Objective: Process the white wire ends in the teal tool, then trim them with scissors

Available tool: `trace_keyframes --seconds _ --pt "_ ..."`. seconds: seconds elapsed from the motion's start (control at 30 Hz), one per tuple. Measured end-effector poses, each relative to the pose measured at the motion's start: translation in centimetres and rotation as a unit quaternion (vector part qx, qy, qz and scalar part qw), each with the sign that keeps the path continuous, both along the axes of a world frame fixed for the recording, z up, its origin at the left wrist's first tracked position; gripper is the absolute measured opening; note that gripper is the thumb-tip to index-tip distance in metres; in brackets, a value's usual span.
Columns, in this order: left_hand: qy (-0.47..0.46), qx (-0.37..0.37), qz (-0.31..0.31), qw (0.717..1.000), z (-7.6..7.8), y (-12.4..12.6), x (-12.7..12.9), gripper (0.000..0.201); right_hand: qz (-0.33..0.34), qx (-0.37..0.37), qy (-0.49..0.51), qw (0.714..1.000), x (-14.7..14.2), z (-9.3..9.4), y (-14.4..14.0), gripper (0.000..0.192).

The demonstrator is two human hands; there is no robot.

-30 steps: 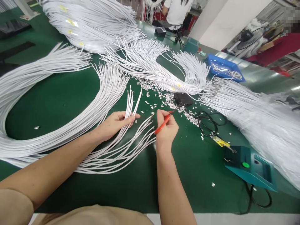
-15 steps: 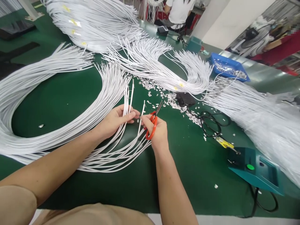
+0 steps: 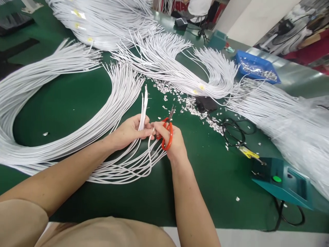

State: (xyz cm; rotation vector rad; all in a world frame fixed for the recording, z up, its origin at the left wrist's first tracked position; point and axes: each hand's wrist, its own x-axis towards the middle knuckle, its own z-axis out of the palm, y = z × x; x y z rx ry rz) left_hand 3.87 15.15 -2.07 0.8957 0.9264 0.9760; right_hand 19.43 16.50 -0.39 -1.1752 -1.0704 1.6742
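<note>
Right side, near: I've got a teal machine (image 3: 284, 187) with a green button (image 3: 277, 179) on top. Yellow clip (image 3: 248, 152) just beyond it, black cord (image 3: 224, 133) looped next to that. Clear plastic (image 3: 303, 127) spread along the right. Blue tray (image 3: 247, 56) far right. Far edge, I see a small black box (image 3: 181, 23), a smaller teal box (image 3: 218, 40) right of it, then a pale pillar (image 3: 249, 25). Two people behind, one in white (image 3: 199, 7), one in red (image 3: 307, 49), both partly cut off.

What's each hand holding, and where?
Left hand: several white wires, near their ends. Right hand: red-handled scissors, by the handles. Another wire reaches between the hands; whose grip is unclear.
</note>
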Motion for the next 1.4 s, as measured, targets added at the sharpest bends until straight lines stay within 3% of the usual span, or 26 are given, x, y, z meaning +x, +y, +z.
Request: trace_keyframes --seconds 0.13,0.27,0.4,0.47,0.57,0.9,1.13,1.23,1.3,1.4 --pt "0.007 -0.013 -0.021 1.0 -0.2 -0.1 0.0 0.029 0.021 0.016 -0.045 0.999 -0.2 0.1 -0.3 0.021" --pt "0.069 0.008 0.037 0.997 -0.3 0.2 -0.1 0.032 0.001 0.087 -0.204 0.975 0.6 -0.2 0.0 0.024" --pt "0.146 0.033 0.096 0.984 -0.1 0.4 -0.2 0.035 0.03 0.168 -0.47 0.866 1.5 -0.5 0.2 0.022" --pt "0.161 0.042 0.099 0.981 -0.1 0.4 -0.2 0.035 0.066 0.19 -0.541 0.817 1.6 -0.6 0.2 0.022" --pt "0.174 0.056 0.096 0.978 -0.3 0.3 -0.2 0.034 0.109 0.214 -0.575 0.782 1.4 -0.7 0.0 0.023" --pt "0.196 0.076 0.081 0.974 -0.6 0.3 -0.3 0.03 0.144 0.237 -0.626 0.729 1.2 -0.5 -0.3 0.022" --pt "0.138 0.061 0.073 0.986 -0.2 0.2 -0.1 0.028 0.141 0.229 -0.634 0.725 1.0 -0.7 -0.3 0.02" --pt "0.105 0.05 0.065 0.991 0.0 0.3 -0.1 0.027 0.136 0.232 -0.618 0.739 1.2 -0.7 -0.2 0.02" --pt "0.092 0.044 0.057 0.993 0.1 0.3 -0.1 0.027 0.131 0.218 -0.579 0.774 1.5 -0.6 -0.1 0.02" --pt "0.084 0.033 0.033 0.995 0.1 0.2 -0.1 0.026 0.081 0.171 -0.429 0.883 2.0 -0.4 0.2 0.02"
